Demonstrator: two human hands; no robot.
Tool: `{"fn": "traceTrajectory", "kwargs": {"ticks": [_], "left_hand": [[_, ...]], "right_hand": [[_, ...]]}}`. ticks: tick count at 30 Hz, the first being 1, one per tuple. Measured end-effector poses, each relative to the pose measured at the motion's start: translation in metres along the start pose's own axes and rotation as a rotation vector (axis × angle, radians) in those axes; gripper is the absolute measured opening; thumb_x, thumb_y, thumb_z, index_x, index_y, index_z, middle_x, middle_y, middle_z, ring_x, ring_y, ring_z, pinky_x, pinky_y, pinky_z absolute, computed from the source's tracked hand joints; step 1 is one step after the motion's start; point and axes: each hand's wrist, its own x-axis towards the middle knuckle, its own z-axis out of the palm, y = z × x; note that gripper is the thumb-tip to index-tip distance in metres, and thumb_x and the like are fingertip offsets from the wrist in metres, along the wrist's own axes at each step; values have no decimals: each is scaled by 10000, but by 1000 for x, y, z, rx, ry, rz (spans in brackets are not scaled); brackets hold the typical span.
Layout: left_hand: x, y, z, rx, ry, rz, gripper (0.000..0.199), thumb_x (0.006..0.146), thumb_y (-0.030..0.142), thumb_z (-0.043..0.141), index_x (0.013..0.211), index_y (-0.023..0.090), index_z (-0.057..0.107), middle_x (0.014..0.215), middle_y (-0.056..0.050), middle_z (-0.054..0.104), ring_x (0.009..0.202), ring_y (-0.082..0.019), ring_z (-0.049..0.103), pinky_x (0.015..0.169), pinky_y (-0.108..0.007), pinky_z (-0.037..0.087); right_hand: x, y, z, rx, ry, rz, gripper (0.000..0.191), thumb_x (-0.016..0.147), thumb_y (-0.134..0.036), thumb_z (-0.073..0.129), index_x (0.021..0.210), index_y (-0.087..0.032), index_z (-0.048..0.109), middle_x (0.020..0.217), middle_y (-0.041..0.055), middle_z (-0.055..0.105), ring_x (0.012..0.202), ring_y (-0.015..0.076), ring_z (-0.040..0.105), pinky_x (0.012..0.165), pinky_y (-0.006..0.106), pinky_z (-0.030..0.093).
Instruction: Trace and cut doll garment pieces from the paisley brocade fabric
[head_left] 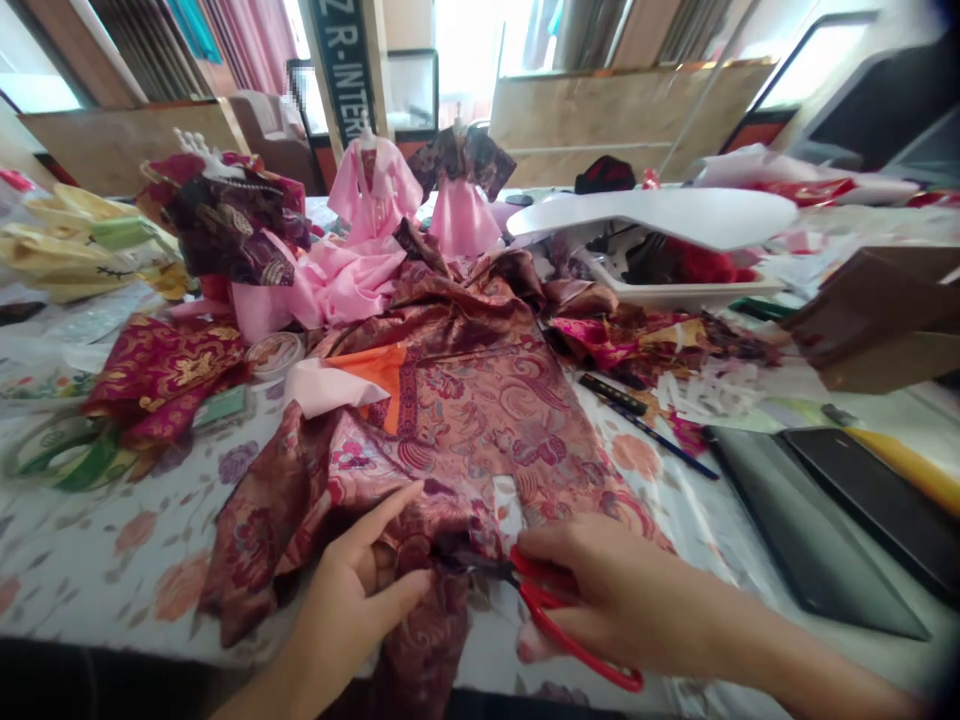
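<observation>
My right hand (600, 590) grips a pair of scissors (559, 630) by their red handles, and the dark blades point left into a fold of brocade fabric (487, 400). This fabric is reddish-brown with a floral and paisley pattern, lies crumpled over the table and hangs past the near edge. Beside the blades, my left hand (352, 580) rests against the cloth with index finger and thumb spread apart; its other fingers are curled and partly hidden. An orange patch (390, 375) and a pale pink scrap (330, 385) lie on the fabric. Where the blade tips end is hidden in the folds.
Two small dressed forms (375, 185) stand at the back, near pink cloth (352, 285). Magenta-and-gold fabric (172, 370) and a green tape roll (67, 455) lie left. To the right are a pencil (667, 445), a dark tablet-like case (810, 530) and a cardboard box (885, 310).
</observation>
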Motion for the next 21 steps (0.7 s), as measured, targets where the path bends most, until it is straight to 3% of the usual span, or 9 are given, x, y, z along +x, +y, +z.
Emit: {"fn": "traceTrajectory", "kwargs": {"ticks": [3,6,9,13,15,18,21], "left_hand": [[-17,-12,-1,-19,99,5,772,797,272,674,1466,238,290,782,-7,680,801,-177,653,733,-251,534],[-25,-19,0,3,186,35,737,807,288,669,1453,257,317,821,-20,688,841,-182,655,778,-257,532],[-27,-20,3,7,206,25,625,787,279,691,1367,265,462,940,-45,698,894,-191,660,802,-259,534],[-22,-18,6,-57,290,73,424,732,254,748,1146,252,657,1129,-45,667,1011,-179,625,890,-220,489],[-18,-18,6,-137,309,69,451,748,256,743,1186,276,635,1045,-18,683,961,-144,628,862,-188,487],[-11,-18,8,-216,341,34,545,768,254,737,1280,313,563,749,48,639,708,-64,596,709,-111,479],[-2,-13,11,-321,380,58,521,756,236,744,1252,297,597,734,50,618,681,-44,561,714,-94,459]], "right_hand": [[-4,7,3,-6,91,8,368,794,-478,619,638,-190,451,559,-54,450,517,87,340,469,223,232],[3,12,9,-13,302,46,340,851,-461,513,653,-202,419,557,-42,445,514,102,365,483,229,262],[14,12,14,-155,465,93,331,821,-459,530,649,-211,393,532,-36,450,488,114,390,489,245,250],[24,13,19,-378,560,134,258,808,-395,537,661,-215,423,534,-21,496,480,134,440,486,250,216],[26,15,21,-439,576,120,250,804,-398,549,671,-217,438,535,-18,510,478,140,454,480,250,203],[28,16,19,-471,593,70,238,793,-378,571,673,-218,442,526,-25,506,474,140,461,480,248,208],[33,14,16,-446,613,39,220,805,-361,561,685,-218,444,520,-32,493,480,138,470,481,241,228]]}}
